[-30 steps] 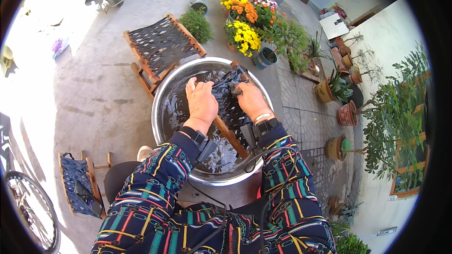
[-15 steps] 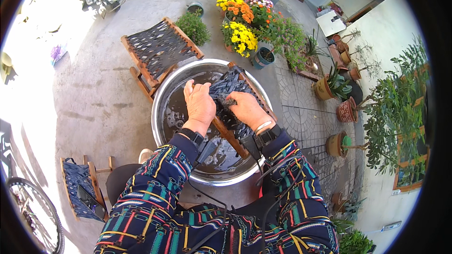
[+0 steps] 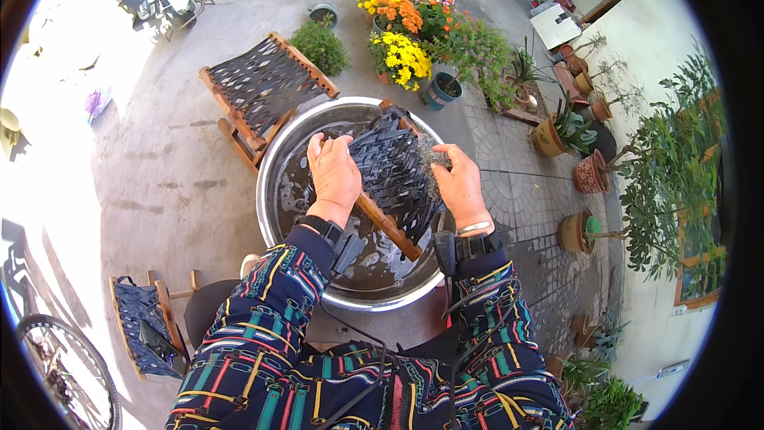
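A wooden folding stool with a seat of woven black straps [image 3: 390,163] stands tilted in a wide metal basin [image 3: 270,139] of murky, sudsy water. My left hand [image 3: 334,177] is closed on the stool's left side; its grip is partly hidden behind the hand. At the seat's right edge, my right hand [image 3: 461,185] pinches a grey, wiry steel wool scrubber [image 3: 432,161]. The scrubber lies against the straps there. A bare wooden rail [image 3: 390,227] of the stool slopes down toward me from my left hand.
Another strap-seated stool [image 3: 267,84] stands beyond the basin at the left. A smaller one [image 3: 143,318] at lower left carries a dark flat object. Yellow flowers [image 3: 404,60] and other potted plants line the far side and right. A bicycle wheel [image 3: 68,378] is at lower left.
My right hand has moved right with the steel wool, from the middle of the woven seat to its right edge. The seat now faces up more, and my left hand keeps its hold.
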`<state>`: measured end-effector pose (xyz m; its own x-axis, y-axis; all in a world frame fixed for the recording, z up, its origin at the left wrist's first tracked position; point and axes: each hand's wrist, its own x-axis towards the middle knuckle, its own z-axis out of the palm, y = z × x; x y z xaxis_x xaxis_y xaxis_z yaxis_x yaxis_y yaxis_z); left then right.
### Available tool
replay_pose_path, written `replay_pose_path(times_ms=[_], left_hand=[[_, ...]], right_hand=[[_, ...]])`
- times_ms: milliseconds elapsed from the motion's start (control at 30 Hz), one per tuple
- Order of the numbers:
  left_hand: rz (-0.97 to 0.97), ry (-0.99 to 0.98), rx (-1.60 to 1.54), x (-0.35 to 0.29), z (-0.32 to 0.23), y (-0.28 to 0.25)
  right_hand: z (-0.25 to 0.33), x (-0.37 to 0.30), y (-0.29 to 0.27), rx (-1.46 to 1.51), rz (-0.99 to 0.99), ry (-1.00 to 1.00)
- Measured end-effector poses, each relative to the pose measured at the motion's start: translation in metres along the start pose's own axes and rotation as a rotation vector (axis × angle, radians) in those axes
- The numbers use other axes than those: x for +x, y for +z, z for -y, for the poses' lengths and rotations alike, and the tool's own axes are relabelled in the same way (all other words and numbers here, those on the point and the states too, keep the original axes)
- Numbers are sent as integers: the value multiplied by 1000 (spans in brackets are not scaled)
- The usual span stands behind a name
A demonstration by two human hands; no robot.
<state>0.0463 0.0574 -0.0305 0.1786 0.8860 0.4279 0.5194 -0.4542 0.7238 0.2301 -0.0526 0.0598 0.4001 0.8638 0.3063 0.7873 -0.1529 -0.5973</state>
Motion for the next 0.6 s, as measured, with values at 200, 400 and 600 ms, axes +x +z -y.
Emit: replay_pose_path(times_ms=[200,400,600], left_hand=[[-73,49,1,0,0,1],[-88,69,3,0,-1,0],[-94,69,-12,0,-2,-2]], right_hand=[[-72,-85,-21,318,-214,610],[-121,-130,42,-64,144,531],[-130,-137,95,-420,648,417]])
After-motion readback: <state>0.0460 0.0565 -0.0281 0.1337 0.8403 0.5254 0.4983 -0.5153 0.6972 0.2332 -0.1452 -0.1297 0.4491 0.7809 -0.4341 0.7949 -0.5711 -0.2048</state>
